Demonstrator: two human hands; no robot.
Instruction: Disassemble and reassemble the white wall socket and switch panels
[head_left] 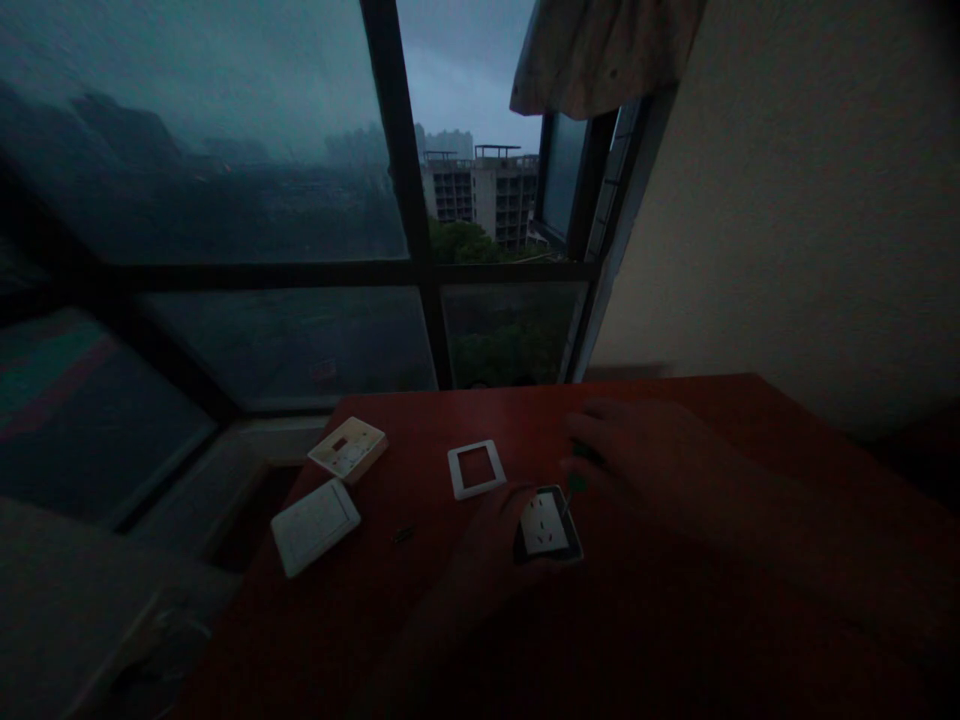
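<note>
The room is very dim. My left hand (pixel 487 545) grips a white socket module (pixel 546 524) in a dark frame, holding it down on the red table (pixel 675 400). My right hand (pixel 637 450) is closed round a small green-handled screwdriver (pixel 576 487), whose tip points down at the socket's right edge. A white square faceplate frame (pixel 475 468) lies just left of the socket.
On the table's left side lie a flat white switch plate (pixel 315 525), a white back box (pixel 348 448) and a small dark screw (pixel 403 535). A large window (pixel 300 200) stands behind the table, with a plain wall (pixel 787 200) at the right.
</note>
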